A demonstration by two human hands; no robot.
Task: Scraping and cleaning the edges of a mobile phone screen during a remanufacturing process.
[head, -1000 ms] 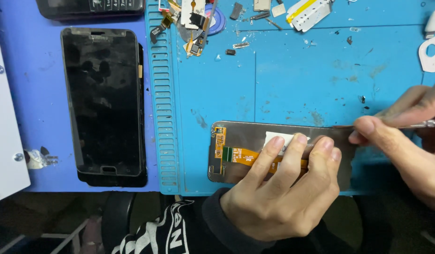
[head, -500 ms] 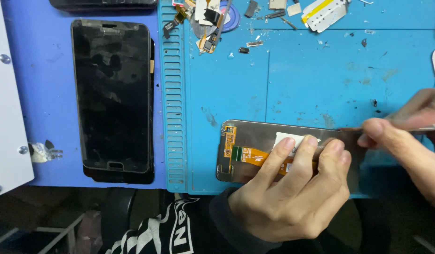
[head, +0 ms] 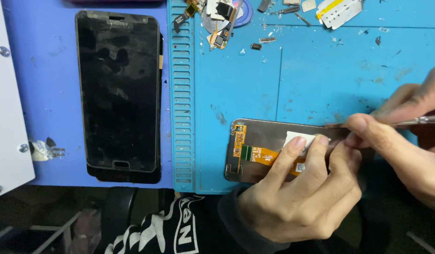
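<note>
- Panel [head: 269, 141]: we see a phone display panel lying face down on the blue mat [head: 321, 70], near the mat's front edge. Its back is dull grey-brown with rounded corners. Our fingers cover its right part.
- Flex cable [head: 255, 153]: an orange ribbon runs from the panel's left edge toward the middle, with a dark green patch on it and a short orange tab at the upper left corner.
- White sticker [head: 295, 139]: a small pale rectangle sits on the panel's back, partly under our fingertips.
- Left hand [head: 302, 197]: it presses down on the panel with fingers spread flat across the back, pinning it to the mat. It grips nothing.
- Right hand [head: 405, 136]: thumb and fingers are pinched around a thin metal tool [head: 415, 121], whose tip lies along the panel's upper right edge. We cannot tell whether the tip is under the edge.
- Black phone [head: 117, 91]: it lies screen up on the counter [head: 48, 94], left of the mat and well apart from the panel, with a second dark piece showing beneath it.
- Small parts [head: 217, 19]: loose components and scraps lie at the far edge of the mat.
- White plate [head: 8, 94]: it lies at the counter's left edge.
</note>
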